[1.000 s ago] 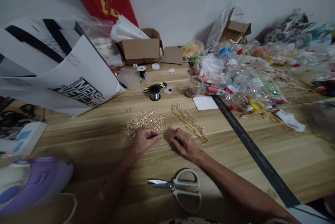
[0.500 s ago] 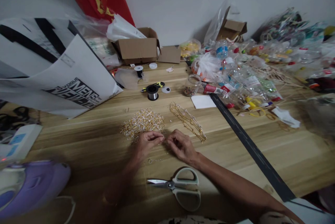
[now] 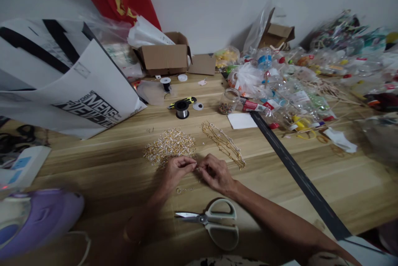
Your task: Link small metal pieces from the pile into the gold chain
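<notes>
My left hand (image 3: pixel 178 169) and my right hand (image 3: pixel 217 173) meet fingertip to fingertip above the table, both closed in a pinch. Whatever lies between the fingertips is too small to make out. Just behind my left hand spreads a pile of gold and clear beaded links (image 3: pixel 169 145). Beyond my right hand, several gold and silver beaded chains (image 3: pixel 224 145) are laid out side by side. A short piece of chain with a ring (image 3: pixel 178 190) rests in front of my hands. Nearer to me are scissors (image 3: pixel 203 219) with pale handles, blades pointing left.
A wire spool (image 3: pixel 182 109) and a yellow-black cutter (image 3: pixel 190 100) stand behind the pile. Farther right are a bead jar (image 3: pixel 228 102), white paper (image 3: pixel 242 120) and heaped plastic bottles (image 3: pixel 300 98). At left are a white bag (image 3: pixel 71 91) and a purple appliance (image 3: pixel 56 214).
My hands stay pinched together in nearly the same place, with only a tiny shift of the fingertips. The whole view has moved very slightly.
</notes>
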`<state>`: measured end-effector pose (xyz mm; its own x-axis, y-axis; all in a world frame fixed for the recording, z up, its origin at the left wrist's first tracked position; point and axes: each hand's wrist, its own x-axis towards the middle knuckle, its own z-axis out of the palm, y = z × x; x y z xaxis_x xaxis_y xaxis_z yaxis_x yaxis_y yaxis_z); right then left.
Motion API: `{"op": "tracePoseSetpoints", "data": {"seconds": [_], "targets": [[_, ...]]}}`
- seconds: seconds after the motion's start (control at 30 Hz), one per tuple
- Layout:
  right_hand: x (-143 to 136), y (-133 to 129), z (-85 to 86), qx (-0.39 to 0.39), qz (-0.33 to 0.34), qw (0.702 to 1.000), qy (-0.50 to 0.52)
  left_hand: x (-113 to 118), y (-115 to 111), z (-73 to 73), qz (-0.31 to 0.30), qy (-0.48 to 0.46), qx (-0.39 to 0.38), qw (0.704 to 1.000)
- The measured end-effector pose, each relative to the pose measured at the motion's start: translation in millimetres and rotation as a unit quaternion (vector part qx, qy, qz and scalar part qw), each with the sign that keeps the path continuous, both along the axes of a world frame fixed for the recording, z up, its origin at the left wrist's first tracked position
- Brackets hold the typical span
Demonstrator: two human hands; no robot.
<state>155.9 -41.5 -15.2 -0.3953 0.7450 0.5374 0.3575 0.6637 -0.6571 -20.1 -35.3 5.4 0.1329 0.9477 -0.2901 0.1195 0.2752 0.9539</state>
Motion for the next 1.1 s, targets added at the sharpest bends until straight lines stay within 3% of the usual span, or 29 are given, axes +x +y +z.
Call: {"op": "tracePoseSetpoints", "data": {"seconds": [1.1], "targets": [[1.0, 1.3, 1.2, -0.005, 0.003, 1.0, -0.016, 1.6, -0.4, -1.4, -0.003, -0.015, 0.002, 1.0]]}}
